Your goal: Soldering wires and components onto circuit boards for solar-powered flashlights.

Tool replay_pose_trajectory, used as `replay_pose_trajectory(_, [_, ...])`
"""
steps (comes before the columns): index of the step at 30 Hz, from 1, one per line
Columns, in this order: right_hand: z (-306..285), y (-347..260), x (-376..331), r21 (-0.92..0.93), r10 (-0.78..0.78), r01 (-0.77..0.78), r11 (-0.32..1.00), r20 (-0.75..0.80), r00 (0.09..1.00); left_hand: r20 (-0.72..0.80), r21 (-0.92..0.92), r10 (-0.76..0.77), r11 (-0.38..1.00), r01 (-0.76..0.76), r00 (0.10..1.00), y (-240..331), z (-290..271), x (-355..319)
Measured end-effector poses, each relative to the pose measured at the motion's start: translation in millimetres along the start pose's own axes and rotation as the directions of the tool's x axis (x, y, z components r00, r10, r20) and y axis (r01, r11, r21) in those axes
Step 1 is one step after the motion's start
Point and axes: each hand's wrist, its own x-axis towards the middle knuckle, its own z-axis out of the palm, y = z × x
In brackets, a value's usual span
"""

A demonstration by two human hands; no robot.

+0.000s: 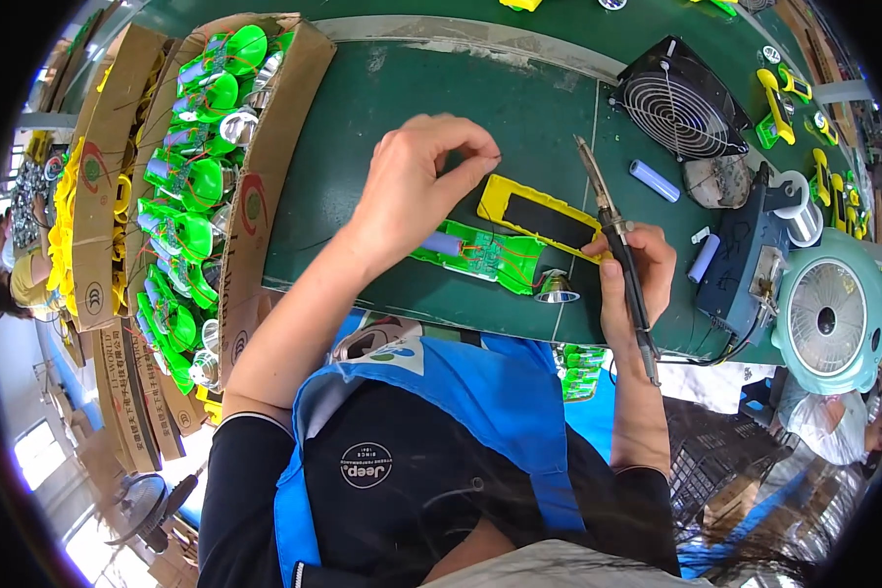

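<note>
Green circuit assembly (480,257) with a blue cylindrical cell and red wires lying near the front edge of the green bench (382,108), touching a yellow housing with a black panel (539,220) on its far side and a small silver reflector cup (556,289) at its right end. Left hand (416,181) raised just above the assembly, thumb and forefinger pinched together on something too thin to make out, maybe a wire. Right hand (637,279) closed around the handle of a soldering iron (612,230), tip pointing away toward the back of the bench, over the yellow housing's right end. Loose blue cell (654,180) further right, a white cell (704,258) beside a dark blue soldering station (750,260). Black square fan (681,103) toward the back right corner, a pale teal round fan (828,314) at the right edge. Open cardboard box (265,167) along the left edge, packed with more green assemblies and reflector cups.
</note>
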Motion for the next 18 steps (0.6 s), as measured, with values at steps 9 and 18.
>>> replay_pose_trajectory(9, [3,8,-4,-0.167,-0.132,0.140,0.976,0.060,0.989,0.531,0.583,0.097,0.680,-0.445,0.842,18,-3,24])
replay_pose_trajectory(18, [2,5,-2,-0.135,-0.117,0.125,0.983,0.070,0.991,0.577,0.466,-0.009,0.825,-0.320,0.817,6,7,39])
